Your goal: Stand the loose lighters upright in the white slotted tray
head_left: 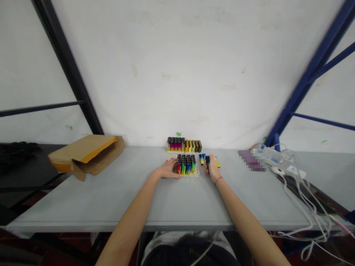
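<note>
A white tray (pixel 196 173) holding several colourful lighters (pixel 185 164) stands in the middle of the grey table. My left hand (pixel 167 170) rests against the tray's left side, fingers curled along it. My right hand (pixel 211 167) is just right of the tray, closed on a dark blue lighter (pixel 207 160). A few loose lighters (pixel 202 158) lie beside that hand, and a yellow one (pixel 217 162) pokes out behind it. A second tray of lighters (pixel 184 144) stands farther back by the wall.
An open brown cardboard box (pixel 85 154) lies at the table's left. At the right sit a blurred purple item (pixel 252 160), a white power strip (pixel 273 158), a mouse (pixel 277 170) and tangled white cables (pixel 305 199). Dark and blue metal frame bars (pixel 307 77) rise on both sides.
</note>
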`<state>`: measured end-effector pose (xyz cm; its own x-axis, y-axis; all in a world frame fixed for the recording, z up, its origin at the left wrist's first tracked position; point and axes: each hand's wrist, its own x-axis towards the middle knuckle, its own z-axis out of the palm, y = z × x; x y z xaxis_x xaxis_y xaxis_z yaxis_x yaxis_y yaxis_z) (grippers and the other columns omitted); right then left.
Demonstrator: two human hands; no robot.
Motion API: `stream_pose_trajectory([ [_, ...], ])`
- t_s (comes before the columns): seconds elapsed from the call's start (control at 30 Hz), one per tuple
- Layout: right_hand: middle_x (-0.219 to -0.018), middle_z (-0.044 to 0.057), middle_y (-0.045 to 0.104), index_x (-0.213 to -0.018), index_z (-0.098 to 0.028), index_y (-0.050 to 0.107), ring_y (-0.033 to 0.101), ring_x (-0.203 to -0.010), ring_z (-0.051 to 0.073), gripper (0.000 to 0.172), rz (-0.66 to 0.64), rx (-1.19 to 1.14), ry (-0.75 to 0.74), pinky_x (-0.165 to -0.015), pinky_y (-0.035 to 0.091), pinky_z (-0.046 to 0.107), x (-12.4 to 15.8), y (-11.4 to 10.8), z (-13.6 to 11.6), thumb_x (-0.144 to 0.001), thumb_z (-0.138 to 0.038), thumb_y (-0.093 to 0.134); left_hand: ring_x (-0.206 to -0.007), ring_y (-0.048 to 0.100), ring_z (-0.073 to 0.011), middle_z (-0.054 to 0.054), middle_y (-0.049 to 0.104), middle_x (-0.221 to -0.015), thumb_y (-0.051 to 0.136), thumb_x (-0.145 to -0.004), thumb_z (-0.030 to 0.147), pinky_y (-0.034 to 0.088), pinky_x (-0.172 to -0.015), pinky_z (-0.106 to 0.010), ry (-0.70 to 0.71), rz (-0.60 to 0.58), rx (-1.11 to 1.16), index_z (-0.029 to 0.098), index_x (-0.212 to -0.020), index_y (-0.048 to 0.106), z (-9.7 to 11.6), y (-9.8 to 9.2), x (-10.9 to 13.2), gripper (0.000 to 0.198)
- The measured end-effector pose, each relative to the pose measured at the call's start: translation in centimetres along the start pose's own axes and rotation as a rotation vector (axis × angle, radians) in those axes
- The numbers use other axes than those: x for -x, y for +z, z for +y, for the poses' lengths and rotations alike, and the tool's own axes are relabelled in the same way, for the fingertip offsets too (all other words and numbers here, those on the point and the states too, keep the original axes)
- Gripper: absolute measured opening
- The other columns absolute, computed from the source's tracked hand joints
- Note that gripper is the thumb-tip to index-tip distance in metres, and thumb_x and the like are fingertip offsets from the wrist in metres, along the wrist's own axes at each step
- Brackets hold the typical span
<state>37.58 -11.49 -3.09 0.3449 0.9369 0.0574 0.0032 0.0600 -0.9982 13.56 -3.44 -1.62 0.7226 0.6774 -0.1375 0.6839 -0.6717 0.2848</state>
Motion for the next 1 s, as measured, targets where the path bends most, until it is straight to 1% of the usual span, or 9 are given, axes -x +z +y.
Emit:
stream_pose_trajectory([
  [0.07, -0.044, -0.006, 0.041, -0.075, -0.023, 0.044, 0.036, -0.032, 0.010, 0.052, 0.010, -0.059, -0.025, -0.034, 0.028, 0.024, 0.4, 0.2, -0.4, -0.077, -0.075, 0.038, -0.143, 0.012, -0.0313, -0.017, 0.020, -0.155, 0.063, -0.068, 0.057, 0.008, -0.116, -0.042, 0.002, 0.013, 0.008, 0.012, -0.146, 0.022, -0.1, 0.1, 0.0, 0.099],
  [0.17, -0.057, -0.004, 0.053, -0.081, -0.022, 0.050, 0.050, -0.049, 0.012, 0.045, -0.031, -0.059, -0.206, -0.046, 0.040, 0.024, 0.8, 0.0, -1.2, -0.072, -0.065, 0.057, -0.142, 0.015, -0.0325, -0.015, 0.024, -0.154, 0.064, -0.067, 0.058, 0.010, -0.116, -0.043, 0.012, 0.036, 0.022, 0.015, -0.145, 0.023, -0.2, 0.3, -0.1, 0.099],
  [0.23, -0.066, 0.000, 0.058, -0.080, -0.019, 0.057, 0.053, -0.060, 0.013, 0.043, -0.048, -0.009, -0.298, -0.055, 0.043, 0.024, 1.1, -0.4, -1.8, -0.071, -0.061, 0.062, -0.142, 0.015, -0.0336, -0.014, 0.024, -0.154, 0.064, -0.067, 0.060, 0.011, -0.116, -0.044, 0.009, 0.037, 0.025, 0.016, -0.146, 0.024, -0.3, 0.3, -0.2, 0.099],
  [0.3, -0.068, 0.001, 0.058, -0.080, -0.017, 0.063, 0.051, -0.062, 0.013, 0.043, -0.075, 0.043, -0.332, -0.056, 0.042, 0.025, 1.3, -0.9, -2.4, -0.069, -0.059, 0.065, -0.142, 0.014, -0.0344, -0.014, 0.022, -0.154, 0.064, -0.066, 0.062, 0.011, -0.116, -0.044, 0.003, 0.028, 0.024, 0.016, -0.146, 0.023, -0.3, 0.3, -0.2, 0.101],
  [0.4, -0.060, -0.001, 0.055, -0.082, -0.017, 0.066, 0.046, -0.055, 0.012, 0.043, -0.167, 0.082, -0.311, -0.053, 0.040, 0.026, 1.7, -1.2, -2.8, -0.070, -0.058, 0.066, -0.142, 0.013, -0.0348, -0.015, 0.020, -0.155, 0.063, -0.067, 0.063, 0.010, -0.116, -0.044, 0.000, 0.019, 0.024, 0.014, -0.147, 0.022, -0.2, 0.3, -0.1, 0.102],
  [0.47, -0.057, -0.001, 0.056, -0.082, -0.017, 0.067, 0.047, -0.053, 0.012, 0.042, -0.212, 0.087, -0.287, -0.054, 0.042, 0.027, 2.0, -1.2, -2.9, -0.069, -0.056, 0.068, -0.142, 0.013, -0.0342, -0.015, 0.020, -0.155, 0.063, -0.067, 0.063, 0.009, -0.116, -0.043, 0.003, 0.020, 0.024, 0.014, -0.147, 0.022, -0.2, 0.2, -0.1, 0.102],
  [0.7, -0.067, 0.002, 0.066, -0.081, -0.017, 0.067, 0.058, -0.058, 0.013, 0.039, -0.229, 0.046, -0.197, -0.060, 0.049, 0.029, 2.0, -0.5, -2.2, -0.057, -0.046, 0.079, -0.142, 0.012, -0.0335, -0.015, 0.019, -0.155, 0.062, -0.067, 0.064, 0.008, -0.116, -0.044, 0.013, 0.016, 0.021, 0.014, -0.147, 0.020, -0.2, 0.2, -0.2, 0.103],
  [0.83, -0.064, 0.000, 0.065, -0.076, -0.017, 0.067, 0.058, -0.057, 0.013, 0.035, -0.226, 0.055, -0.213, -0.061, 0.049, 0.028, 2.1, -0.4, -2.2, -0.057, -0.043, 0.080, -0.142, 0.012, -0.0332, -0.016, 0.019, -0.155, 0.063, -0.067, 0.062, 0.007, -0.116, -0.042, 0.007, 0.012, 0.020, 0.011, -0.148, 0.020, -0.2, 0.2, -0.1, 0.105],
  [1.0, -0.067, 0.003, 0.067, -0.080, -0.016, 0.067, 0.062, -0.060, 0.016, 0.038, -0.233, 0.078, -0.184, -0.063, 0.051, 0.031, 2.2, -0.1, -1.9, -0.058, -0.044, 0.079, -0.143, 0.012, -0.0325, -0.017, 0.019, -0.155, 0.063, -0.068, 0.063, 0.007, -0.116, -0.042, 0.008, 0.013, 0.018, 0.011, -0.147, 0.020, 0.0, 0.1, 0.0, 0.104],
])
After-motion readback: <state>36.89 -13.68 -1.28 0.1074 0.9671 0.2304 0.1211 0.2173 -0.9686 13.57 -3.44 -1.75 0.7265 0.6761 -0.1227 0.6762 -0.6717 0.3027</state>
